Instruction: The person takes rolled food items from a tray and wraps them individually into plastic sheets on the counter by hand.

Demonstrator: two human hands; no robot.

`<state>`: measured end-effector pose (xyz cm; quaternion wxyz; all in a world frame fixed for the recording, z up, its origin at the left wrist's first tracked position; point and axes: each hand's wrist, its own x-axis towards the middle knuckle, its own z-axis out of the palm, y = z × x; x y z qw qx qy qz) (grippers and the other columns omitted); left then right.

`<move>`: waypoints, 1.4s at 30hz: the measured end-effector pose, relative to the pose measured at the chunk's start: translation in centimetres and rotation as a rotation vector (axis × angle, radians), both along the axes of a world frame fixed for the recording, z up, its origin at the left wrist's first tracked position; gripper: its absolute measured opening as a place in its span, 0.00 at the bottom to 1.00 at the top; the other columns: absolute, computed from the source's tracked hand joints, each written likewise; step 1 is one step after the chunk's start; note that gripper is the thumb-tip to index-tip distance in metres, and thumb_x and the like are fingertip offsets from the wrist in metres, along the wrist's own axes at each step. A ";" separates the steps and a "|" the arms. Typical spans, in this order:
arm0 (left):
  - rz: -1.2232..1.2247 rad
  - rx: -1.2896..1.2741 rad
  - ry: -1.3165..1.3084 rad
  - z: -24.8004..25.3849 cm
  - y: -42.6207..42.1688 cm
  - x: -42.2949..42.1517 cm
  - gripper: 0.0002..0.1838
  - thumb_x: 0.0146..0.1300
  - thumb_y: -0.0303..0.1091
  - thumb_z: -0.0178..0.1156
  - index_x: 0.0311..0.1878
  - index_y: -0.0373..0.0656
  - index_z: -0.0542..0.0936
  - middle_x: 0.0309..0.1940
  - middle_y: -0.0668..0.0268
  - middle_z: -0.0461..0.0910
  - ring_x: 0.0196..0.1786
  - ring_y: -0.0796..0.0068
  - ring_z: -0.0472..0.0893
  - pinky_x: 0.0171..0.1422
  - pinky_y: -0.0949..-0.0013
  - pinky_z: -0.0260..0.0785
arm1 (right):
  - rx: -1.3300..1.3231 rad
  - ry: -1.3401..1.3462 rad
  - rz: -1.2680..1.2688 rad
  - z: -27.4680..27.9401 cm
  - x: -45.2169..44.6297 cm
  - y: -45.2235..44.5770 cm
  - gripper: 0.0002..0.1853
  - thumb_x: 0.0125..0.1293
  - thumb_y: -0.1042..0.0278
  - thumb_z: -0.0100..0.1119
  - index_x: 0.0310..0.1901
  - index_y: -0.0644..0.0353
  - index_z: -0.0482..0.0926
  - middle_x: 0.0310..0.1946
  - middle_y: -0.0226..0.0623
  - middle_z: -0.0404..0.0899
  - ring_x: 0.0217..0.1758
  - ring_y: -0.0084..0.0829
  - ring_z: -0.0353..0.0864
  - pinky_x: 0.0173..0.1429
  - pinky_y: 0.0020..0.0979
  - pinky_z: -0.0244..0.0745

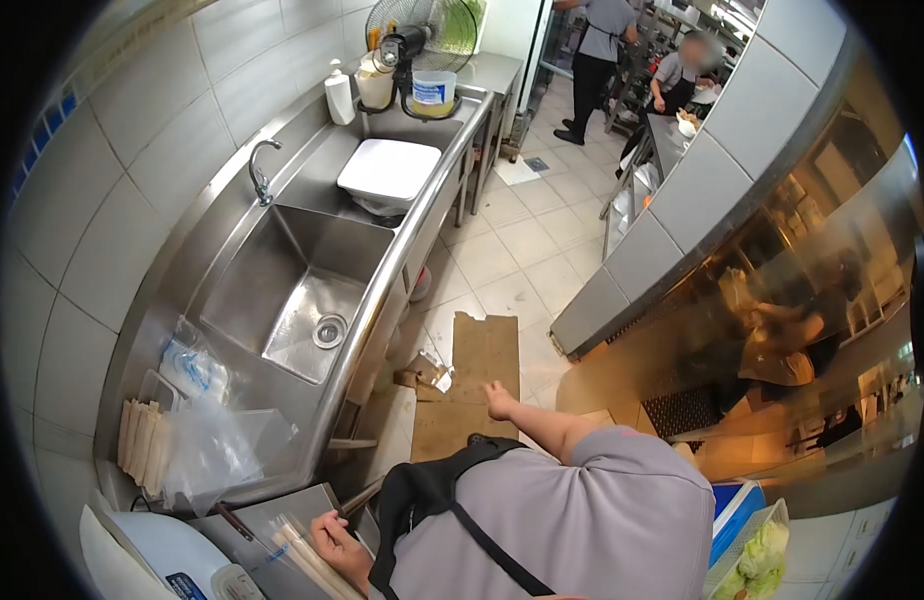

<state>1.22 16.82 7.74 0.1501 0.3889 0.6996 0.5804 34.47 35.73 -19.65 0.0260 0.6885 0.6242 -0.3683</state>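
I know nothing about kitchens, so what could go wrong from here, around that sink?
Cardboard lies on the floor tiles, so it might slide or trip someone.

The fan stands by the sink; splashes from the tap could perhaps reach it.

The left hand is close to some pale sticks, so a careless move might knock them.

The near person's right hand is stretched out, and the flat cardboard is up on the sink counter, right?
No, the flat cardboard lies on the floor, not up on the sink counter, as the head view shows. The right hand is stretched out.
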 end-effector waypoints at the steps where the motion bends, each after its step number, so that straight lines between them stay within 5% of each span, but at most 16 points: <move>1: -0.019 0.002 0.015 -0.2 0.1 -0.1 0.10 0.69 0.28 0.46 0.32 0.34 0.73 0.25 0.65 0.69 0.27 0.77 0.67 0.34 0.75 0.62 | 0.072 0.051 -0.153 0.3 1.3 0.3 0.39 0.53 0.76 0.56 0.69 0.52 0.54 0.64 0.55 0.56 0.64 0.53 0.64 0.68 0.42 0.61; 3: -0.066 0.010 0.046 -0.9 0.4 -0.5 0.10 0.69 0.28 0.46 0.32 0.34 0.73 0.25 0.65 0.69 0.26 0.76 0.67 0.34 0.74 0.62 | 0.349 0.161 -0.552 -0.3 5.0 1.9 0.47 0.51 0.73 0.60 0.71 0.55 0.45 0.66 0.57 0.54 0.68 0.52 0.59 0.73 0.40 0.53; 4: -0.053 0.041 0.047 -1.0 0.7 -0.4 0.10 0.68 0.28 0.47 0.31 0.34 0.73 0.24 0.65 0.69 0.26 0.76 0.68 0.33 0.74 0.61 | 0.460 -0.047 -0.671 -4.7 8.8 3.0 0.49 0.49 0.73 0.61 0.71 0.58 0.42 0.66 0.57 0.55 0.69 0.50 0.56 0.74 0.39 0.47; 5: -0.052 0.043 0.051 -0.9 0.7 -0.4 0.10 0.68 0.28 0.47 0.31 0.34 0.73 0.24 0.65 0.69 0.26 0.76 0.67 0.32 0.74 0.61 | 0.341 0.099 -0.976 3.4 10.1 2.2 0.49 0.49 0.73 0.61 0.71 0.57 0.43 0.65 0.57 0.57 0.69 0.52 0.57 0.74 0.40 0.49; 6: -0.050 0.043 0.053 -0.8 0.7 -0.4 0.10 0.69 0.28 0.46 0.32 0.34 0.73 0.24 0.65 0.69 0.26 0.76 0.67 0.32 0.74 0.61 | 0.309 -0.107 -1.152 8.0 10.9 1.8 0.49 0.49 0.74 0.60 0.71 0.57 0.43 0.63 0.56 0.62 0.67 0.51 0.61 0.72 0.41 0.53; 9: -0.031 0.069 0.019 -0.9 0.9 -0.2 0.11 0.69 0.28 0.45 0.32 0.35 0.73 0.24 0.66 0.69 0.25 0.77 0.66 0.32 0.75 0.60 | 0.512 -0.150 -1.434 0.3 21.0 0.9 0.41 0.57 0.70 0.54 0.70 0.53 0.44 0.49 0.54 0.73 0.48 0.46 0.77 0.53 0.41 0.71; 13: -0.046 0.102 0.024 -1.9 0.9 -0.4 0.11 0.72 0.30 0.42 0.37 0.35 0.72 0.25 0.67 0.68 0.25 0.80 0.66 0.30 0.76 0.59 | 0.344 -0.151 -1.227 -8.8 25.6 -2.5 0.36 0.63 0.67 0.48 0.70 0.49 0.44 0.36 0.51 0.77 0.25 0.41 0.77 0.26 0.40 0.71; 15: -0.022 0.021 -0.186 -0.7 0.8 0.1 0.12 0.73 0.32 0.40 0.42 0.35 0.71 0.24 0.68 0.67 0.24 0.81 0.66 0.28 0.77 0.60 | 0.045 -0.030 -1.063 -4.4 20.0 -4.1 0.34 0.66 0.66 0.44 0.70 0.45 0.42 0.32 0.51 0.77 0.17 0.39 0.75 0.18 0.38 0.70; 18: -0.004 0.037 -0.318 -0.6 1.3 0.7 0.13 0.74 0.35 0.38 0.52 0.36 0.66 0.27 0.66 0.67 0.24 0.82 0.67 0.28 0.78 0.63 | -0.343 0.099 -0.461 -5.2 13.8 -5.7 0.39 0.63 0.59 0.55 0.70 0.45 0.44 0.33 0.50 0.78 0.24 0.37 0.82 0.23 0.37 0.77; 19: -0.004 0.067 -0.328 -0.8 1.6 0.8 0.14 0.75 0.36 0.37 0.55 0.37 0.64 0.29 0.65 0.67 0.24 0.83 0.67 0.28 0.79 0.64 | -0.406 0.061 -0.260 -2.7 10.6 -5.6 0.34 0.61 0.57 0.57 0.68 0.48 0.55 0.35 0.49 0.79 0.25 0.35 0.82 0.25 0.35 0.76; 24: 0.052 0.221 -0.354 -0.4 2.5 2.2 0.16 0.72 0.29 0.37 0.61 0.39 0.59 0.41 0.62 0.65 0.29 0.79 0.68 0.40 0.73 0.70 | -0.100 0.138 0.393 -9.4 5.8 -4.2 0.22 0.60 0.57 0.57 0.55 0.53 0.75 0.35 0.42 0.82 0.26 0.32 0.83 0.28 0.33 0.76; 31: 0.052 0.221 -0.120 -2.3 0.8 0.7 0.21 0.50 0.14 0.37 0.49 0.37 0.67 0.35 0.65 0.65 0.28 0.77 0.63 0.33 0.76 0.61 | -0.246 0.041 -0.077 -3.2 7.8 -1.4 0.16 0.58 0.66 0.52 0.46 0.61 0.79 0.28 0.45 0.83 0.22 0.34 0.83 0.28 0.34 0.78; 32: 0.164 0.223 -0.178 -2.0 0.7 1.4 0.15 0.45 0.14 0.38 0.34 0.37 0.70 0.27 0.67 0.64 0.25 0.78 0.60 0.29 0.77 0.53 | -0.306 -0.004 -0.074 -3.9 8.7 -1.3 0.17 0.60 0.64 0.51 0.48 0.60 0.78 0.28 0.43 0.82 0.24 0.34 0.83 0.27 0.35 0.78; 35: 0.060 0.194 -0.086 -2.0 -0.3 1.3 0.10 0.41 0.15 0.38 0.24 0.39 0.68 0.20 0.69 0.59 0.23 0.80 0.59 0.28 0.78 0.51 | -0.437 -0.083 -0.032 -6.7 11.0 -1.9 0.17 0.63 0.63 0.48 0.49 0.60 0.77 0.28 0.41 0.81 0.26 0.36 0.84 0.25 0.37 0.78; 39: -0.036 0.257 -0.012 -1.6 -1.1 1.6 0.05 0.38 0.18 0.40 0.17 0.37 0.65 0.15 0.66 0.59 0.20 0.76 0.59 0.25 0.74 0.48 | -0.514 -0.047 0.099 -4.2 10.0 -3.0 0.16 0.63 0.66 0.43 0.47 0.61 0.77 0.27 0.41 0.81 0.31 0.39 0.85 0.24 0.37 0.78; 42: -0.058 0.265 0.109 -1.0 -1.5 1.3 0.03 0.34 0.21 0.42 0.16 0.37 0.66 0.12 0.60 0.61 0.15 0.69 0.61 0.21 0.69 0.49 | -0.727 -0.054 0.145 -8.8 8.6 -2.5 0.17 0.63 0.65 0.42 0.47 0.60 0.77 0.30 0.42 0.83 0.32 0.39 0.86 0.33 0.45 0.79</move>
